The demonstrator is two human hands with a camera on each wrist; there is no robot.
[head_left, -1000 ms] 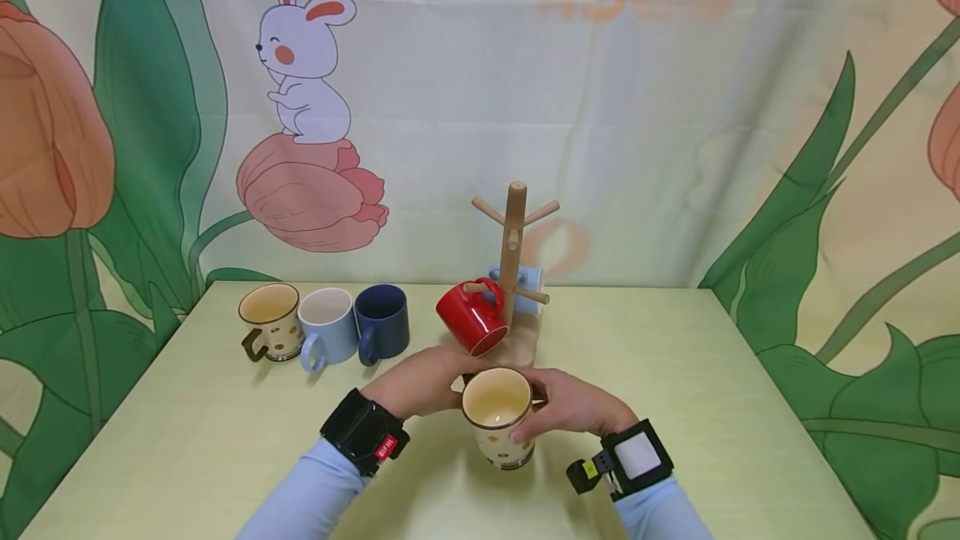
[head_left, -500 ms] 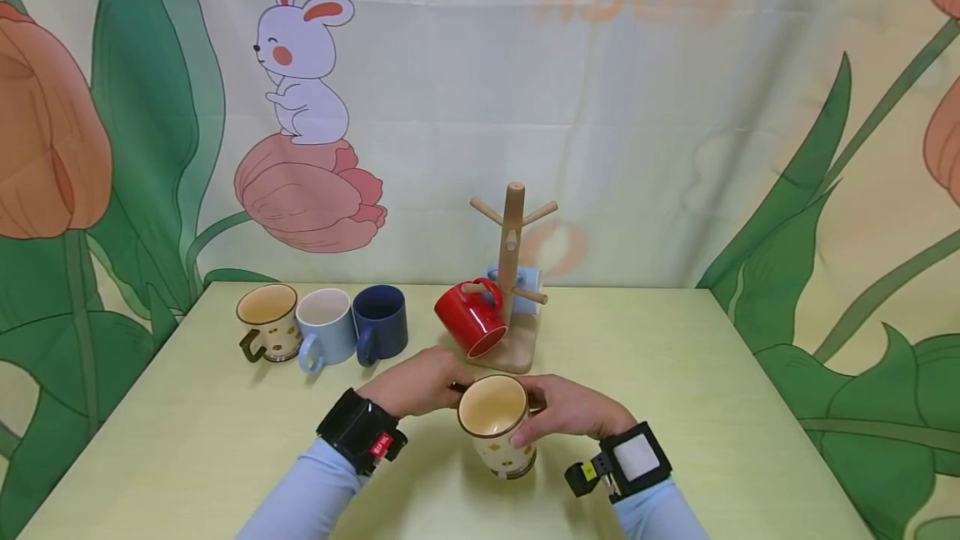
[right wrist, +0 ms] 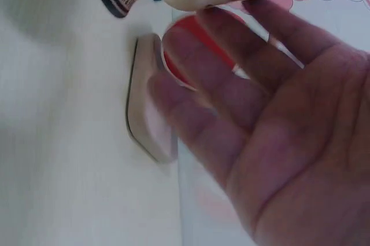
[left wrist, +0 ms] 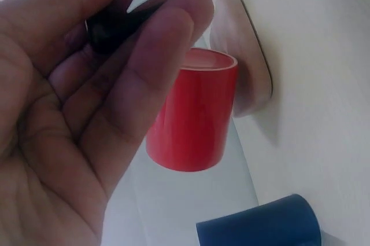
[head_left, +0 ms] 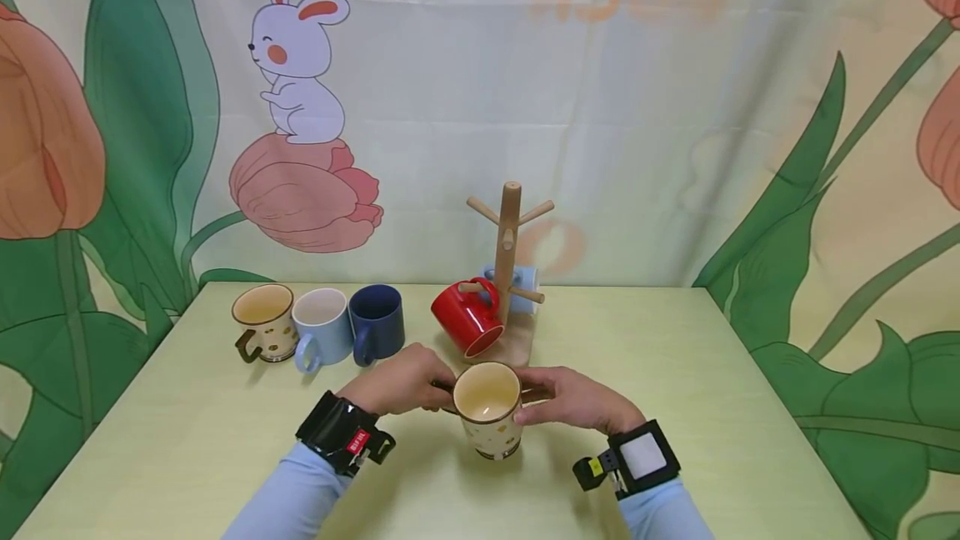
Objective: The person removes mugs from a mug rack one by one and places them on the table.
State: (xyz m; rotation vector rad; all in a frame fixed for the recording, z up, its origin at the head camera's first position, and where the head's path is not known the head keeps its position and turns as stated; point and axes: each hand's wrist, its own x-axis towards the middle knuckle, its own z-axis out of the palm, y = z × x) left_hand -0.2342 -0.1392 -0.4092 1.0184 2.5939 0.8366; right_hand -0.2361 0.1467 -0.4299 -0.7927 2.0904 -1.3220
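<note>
A cream mug (head_left: 489,419) with a brown rim and small printed marks stands out in front of the wooden mug rack (head_left: 508,257), mouth up and slightly tilted. My left hand (head_left: 401,380) pinches its dark handle (left wrist: 110,30) from the left. On the mug's other side is my right hand (head_left: 579,401), thumb at the wall and fingers stretched out behind. In the right wrist view those fingers (right wrist: 202,78) look straight, tips close to or touching the mug. From a lower peg of the rack hangs a red mug (head_left: 467,319), tilted, just beyond both hands.
Behind the rack post a light blue mug (head_left: 527,282) hangs partly hidden. At the back left stand another cream mug (head_left: 273,332), a pale blue mug (head_left: 330,336) and a navy mug (head_left: 384,327) in a row. A printed curtain (head_left: 630,148) closes off the table's far edge.
The cream mug has shifted slightly left, its handle now showing more to the left in my left hand. My right thumb has slid from the mug's front to its right side.
</note>
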